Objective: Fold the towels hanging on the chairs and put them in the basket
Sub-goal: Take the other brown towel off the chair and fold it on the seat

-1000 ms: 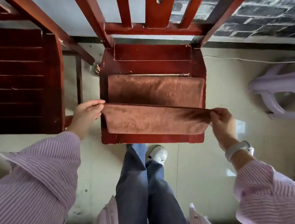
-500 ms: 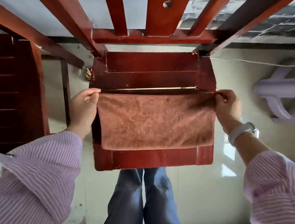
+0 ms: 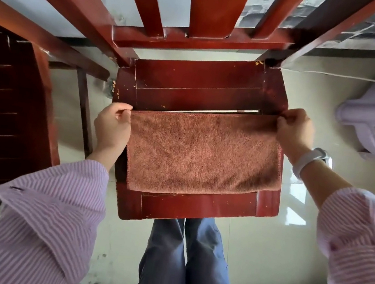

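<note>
Towel [image 3: 204, 153] lies folded once on the chair seat [image 3: 197, 205]; my left hand [image 3: 112, 128] and right hand [image 3: 294, 131] pinch its far corners. Layers could skew (loose pinch) on the next fold.

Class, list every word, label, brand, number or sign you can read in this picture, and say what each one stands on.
None can be read.
The towel, the chair seat, the watch band and the striped sleeves show no print or label.
</note>
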Tool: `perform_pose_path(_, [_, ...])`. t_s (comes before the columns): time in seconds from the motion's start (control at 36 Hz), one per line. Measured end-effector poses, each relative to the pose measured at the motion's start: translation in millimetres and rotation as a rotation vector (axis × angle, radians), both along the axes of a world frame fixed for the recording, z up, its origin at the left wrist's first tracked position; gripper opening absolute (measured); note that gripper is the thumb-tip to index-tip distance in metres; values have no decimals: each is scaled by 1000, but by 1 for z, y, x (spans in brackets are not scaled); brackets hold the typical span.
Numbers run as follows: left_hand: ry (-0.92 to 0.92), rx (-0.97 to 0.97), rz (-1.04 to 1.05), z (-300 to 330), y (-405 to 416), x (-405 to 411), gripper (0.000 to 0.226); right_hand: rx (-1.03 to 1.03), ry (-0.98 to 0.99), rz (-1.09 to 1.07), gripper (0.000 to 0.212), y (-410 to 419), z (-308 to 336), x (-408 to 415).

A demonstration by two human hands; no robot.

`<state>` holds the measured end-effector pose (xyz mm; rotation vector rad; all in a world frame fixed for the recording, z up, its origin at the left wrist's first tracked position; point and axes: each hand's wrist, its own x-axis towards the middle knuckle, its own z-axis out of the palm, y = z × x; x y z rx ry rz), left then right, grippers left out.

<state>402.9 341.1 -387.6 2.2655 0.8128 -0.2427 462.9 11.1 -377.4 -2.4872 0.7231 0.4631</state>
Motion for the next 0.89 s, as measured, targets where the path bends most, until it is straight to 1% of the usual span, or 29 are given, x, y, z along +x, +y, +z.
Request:
perform_pose_path(0.08, [16, 9, -19, 2, -1, 0, 19, -25, 4, 43, 21, 1, 0, -2])
perform_pose_path(0.14, [34, 4, 5, 4, -1, 1, 20, -33, -2, 16, 22, 0, 1, -3])
perform_pose_path(0.19, [52, -38, 75, 5, 1, 2, 27, 37, -37, -112, 27, 0, 3, -3])
perform_pose_path(0.25, [69, -118, 144, 3, 5, -1, 35, 179, -97, -300, 35, 2, 10, -4])
perform_pose_path(0.28, [78, -148, 166, 3, 7, -4, 38, 210, -133, -331, 39, 3, 14, -7])
perform_pose_path(0.31, [91, -164, 174, 5, 6, -7, 40, 187, -173, -283, 43, 4, 17, -12])
perform_pose_path(0.33, [105, -169, 169, 5, 6, -11, 41, 124, -209, -171, 44, 5, 19, -18])
perform_pose_path(0.39, [125, -172, 148, 7, 3, -22, 43, -56, -229, 120, 38, 8, 21, -36])
perform_pose_path(0.47, [137, -157, 141, 7, -4, -43, 45, -220, -202, 498, 35, 23, 20, -65])
perform_pose_path(0.53, [134, -136, 130, 6, -9, -55, 46, -268, -140, 651, 43, 31, 12, -78])
perform_pose_path(0.56, [132, -129, 116, 5, -9, -60, 45, -284, -91, 677, 47, 33, 6, -83])
perform_pose_path(0.64, [119, -136, 117, 0, -6, -66, 43, -297, 27, 640, 55, 32, -9, -91])
perform_pose_path(0.75, [114, -116, 125, -1, -6, -65, 42, -320, 48, 684, 58, 23, -19, -99])
perform_pose_path(0.83, [52, -18, 103, 2, -13, -67, 43, -269, 40, 702, 60, 18, -20, -101])
perform_pose_path(0.89, [-42, 116, 10, 6, -21, -71, 40, -262, 33, 704, 60, 17, -17, -100])
